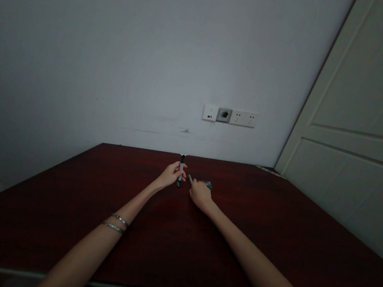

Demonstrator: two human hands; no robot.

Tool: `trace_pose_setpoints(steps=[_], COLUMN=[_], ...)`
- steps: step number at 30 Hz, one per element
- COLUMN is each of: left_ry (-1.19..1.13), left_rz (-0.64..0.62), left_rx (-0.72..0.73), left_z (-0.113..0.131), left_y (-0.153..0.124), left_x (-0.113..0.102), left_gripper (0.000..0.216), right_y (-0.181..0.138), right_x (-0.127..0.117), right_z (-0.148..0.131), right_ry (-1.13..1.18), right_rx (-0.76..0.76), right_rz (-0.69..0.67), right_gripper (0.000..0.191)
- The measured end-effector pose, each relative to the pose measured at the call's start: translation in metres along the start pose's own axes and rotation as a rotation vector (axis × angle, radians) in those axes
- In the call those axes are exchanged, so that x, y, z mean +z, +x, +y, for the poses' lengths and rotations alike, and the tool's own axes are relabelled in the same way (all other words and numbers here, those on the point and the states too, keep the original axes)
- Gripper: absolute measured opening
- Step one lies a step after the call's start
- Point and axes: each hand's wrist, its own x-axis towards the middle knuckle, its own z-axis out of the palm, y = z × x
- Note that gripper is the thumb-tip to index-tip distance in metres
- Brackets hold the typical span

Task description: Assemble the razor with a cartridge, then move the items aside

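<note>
Grasping a black-and-white stick (pixel 181 167) in the left hand (pixel 169 175), at the far middle of the tabletop (pixel 175 239); pinching a slim pale piece (pixel 190 179) in the right hand (pixel 200 194), just right of the stick. Cannot tell whether also gripping the dark green item (pixel 209 184) just beyond. Best to steady the stick by its pale middle, without squeezing, and keep the slim tip clear of the left hand.
</note>
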Motion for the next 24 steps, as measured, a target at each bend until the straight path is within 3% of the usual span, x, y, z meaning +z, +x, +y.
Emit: trace_pose_setpoints(steps=[3,7,11,14,19,24], left_ry=[0.007,0.026,0.168,0.379,0.516,0.517], left_rz=[-0.023,-0.022,-0.008,-0.002,-0.006,0.006], left_rx=[0.004,0.013,0.067,0.137,0.18,0.196], left_z=[0.0,0.001,0.0,0.0,0.002,0.003], left_y=[-0.001,-0.001,-0.003,-0.007,-0.012,-0.012], left_x=[-0.001,-0.003,-0.007,-0.009,-0.009,-0.01], left_gripper=[0.015,0.012,0.011,0.012,0.015,0.01], right_y=[0.004,0.012,0.015,0.01,0.006,0.01], right_x=[-0.006,-0.026,-0.053,-0.066,-0.069,-0.069], right_z=[0.012,0.049,0.078,0.074,0.066,0.085], right_ry=[0.031,0.113,0.389,0.528,0.569,0.584], right_rx=[-0.015,-0.051,-0.286,-0.433,-0.571,-0.541], right_rz=[-0.001,0.075,0.281,0.364,0.284,0.259], right_gripper=[0.025,0.029,0.037,0.041,0.042,0.039])
